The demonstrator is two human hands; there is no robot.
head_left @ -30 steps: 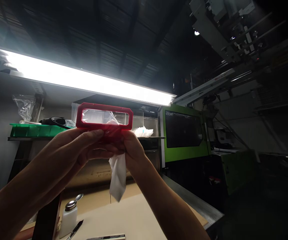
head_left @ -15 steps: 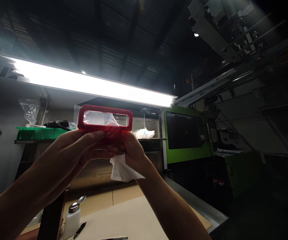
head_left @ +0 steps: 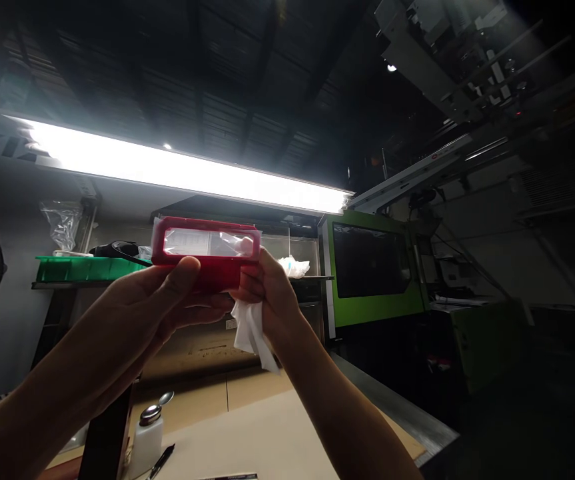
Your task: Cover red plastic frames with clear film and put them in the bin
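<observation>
I hold a red plastic frame [head_left: 202, 267] with a clear window up against the long ceiling light. My left hand [head_left: 167, 300] grips its lower left edge from below, thumb across the front. My right hand [head_left: 267, 293] holds the frame's right end, with a white cloth [head_left: 250, 330] bunched under the fingers and hanging down. One fingertip of the right hand shows through the clear window at its right end.
A bright tube light [head_left: 177, 170] runs overhead. A green tray [head_left: 87, 268] sits on a shelf at left. Below lie a white pump bottle [head_left: 146, 437], a pen [head_left: 160, 461] and a cardboard-covered bench [head_left: 247, 427]. A green machine [head_left: 372, 267] stands at right.
The frame has tilted, so its window looks flatter and its lower face shows. My right hand has moved up onto the frame's right end, with the cloth bunched closer under it.
</observation>
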